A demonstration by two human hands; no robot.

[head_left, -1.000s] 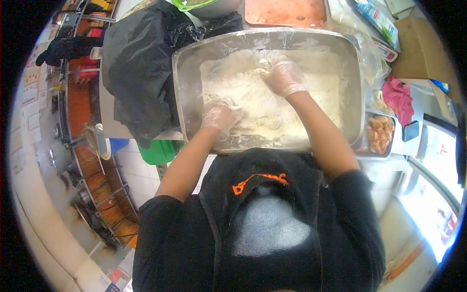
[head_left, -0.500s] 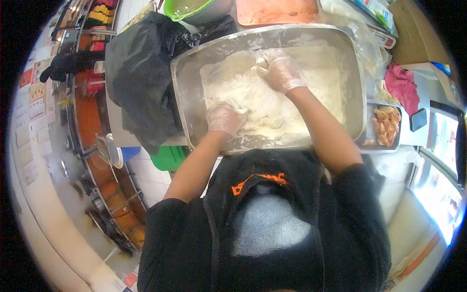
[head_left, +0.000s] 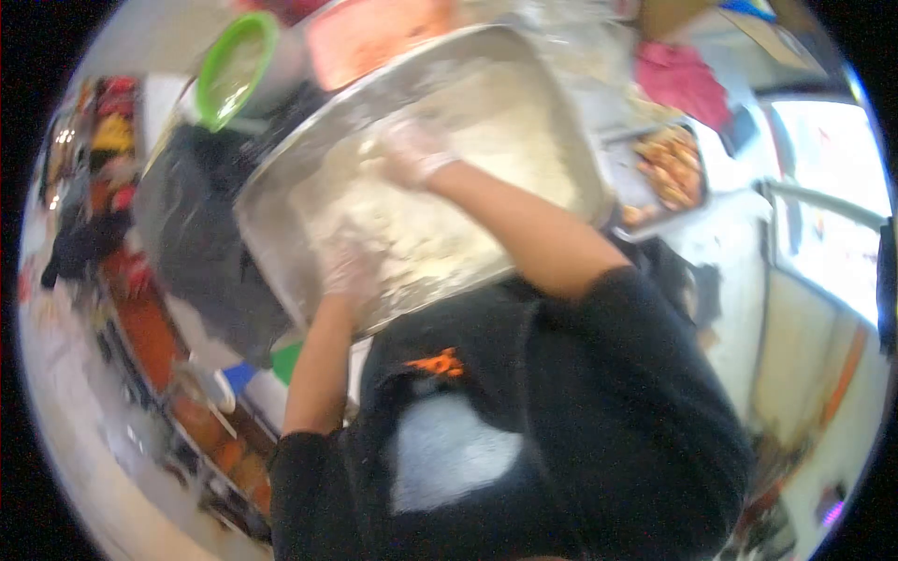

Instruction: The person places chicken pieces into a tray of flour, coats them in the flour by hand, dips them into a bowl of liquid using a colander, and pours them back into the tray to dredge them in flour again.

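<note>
A large metal tub point(head_left: 580, 140) holds white flour point(head_left: 486, 122) with pale lumps in it. Both of my hands wear clear, flour-dusted plastic gloves. My left hand point(head_left: 351, 271) rests in the flour near the tub's lower left side, its fingers smeared by motion. Farther up, near the middle of the tub, my right hand point(head_left: 412, 152) is curled at a pale floured piece point(head_left: 369, 148) by its fingertips. Blur hides how firmly the fingers close on it.
Right of the tub stands a metal tray of raw meat pieces point(head_left: 670, 166), with a pink cloth point(head_left: 683, 84) above it. Behind are a green-rimmed bowl point(head_left: 234, 70) and an orange-pink tray point(head_left: 374, 39). Black plastic point(head_left: 201, 224) lies left.
The view has swung and tilted, so the tub and trays appear farther left and rotated. Both hands remain in the tub. The meat tray shows more fully.
</note>
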